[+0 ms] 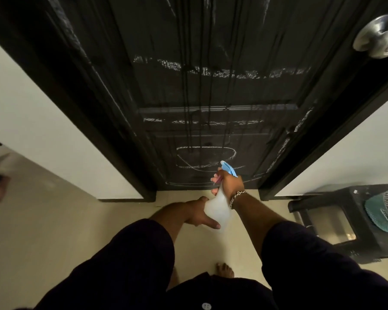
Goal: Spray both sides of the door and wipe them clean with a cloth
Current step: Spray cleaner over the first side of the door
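Door (pixel 211 90) chalk-marked, streaked with drips. Right hand (pixel 230 183) grips translucent spray bottle (pixel 217 209); contents indiscernible. Left hand (pixel 199 214) fingers extended, supporting its base.

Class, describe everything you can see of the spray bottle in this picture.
The spray bottle has a cloudy white, plastic-looking body and a blue spray head aimed at the chalk-marked black door. It is held off the floor, tilted forward. The right hand grips its neck; the left hand touches its lower body.
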